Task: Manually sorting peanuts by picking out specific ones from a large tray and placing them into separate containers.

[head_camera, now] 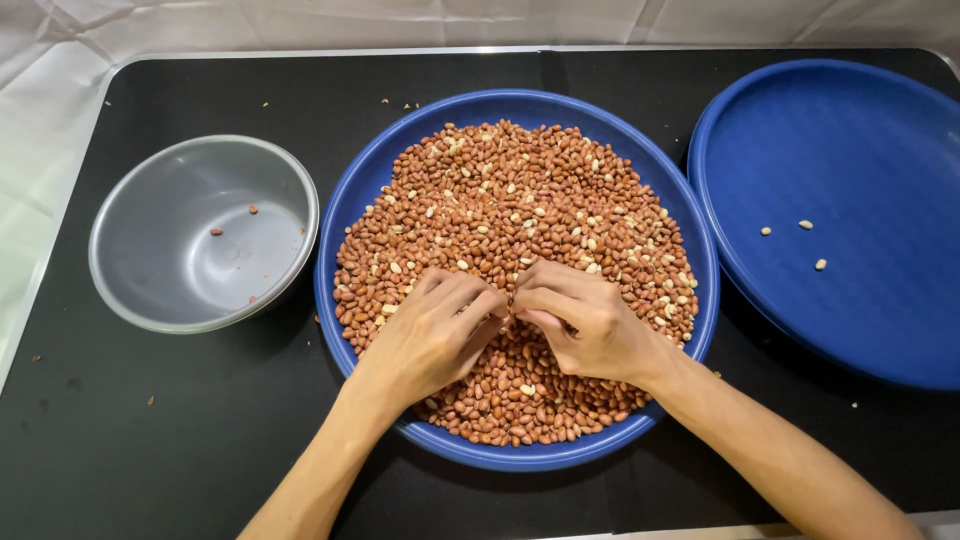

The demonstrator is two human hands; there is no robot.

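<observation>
On the black table (200, 440), going from its left edge, stands one grey metal bowl (130, 290), round and nearly bare inside: three small brown bits lie in it, too small to tell whether they are whole nuts or scraps of skin. A few more crumbs are scattered on the table near the bowl and along the far edge, likewise too small to name.

In the middle sits a round blue tray (340, 220) heaped with peanuts (520, 190), mostly red-brown in their skins with paler skinless ones mixed in (far too many to count). Both hands rest on the near half of the heap and hide the nuts under them.

The left hand (430, 335) lies palm down with its fingers curled inward toward the centre, and the right hand (590, 320) mirrors it, fingers bent in and thumb tucked. Their fingertips meet just about at the middle of the tray, touching or almost so. Whether either hand pinches a nut there cannot be told, since the fingertips cover the spot. Both forearms run off the bottom edge of the view.

At the right lies a second blue tray (880, 330), cut off by the frame's right side, its near rim just beside the middle tray. Three pale skinless peanuts (805, 225) lie on it, apart from one another.
</observation>
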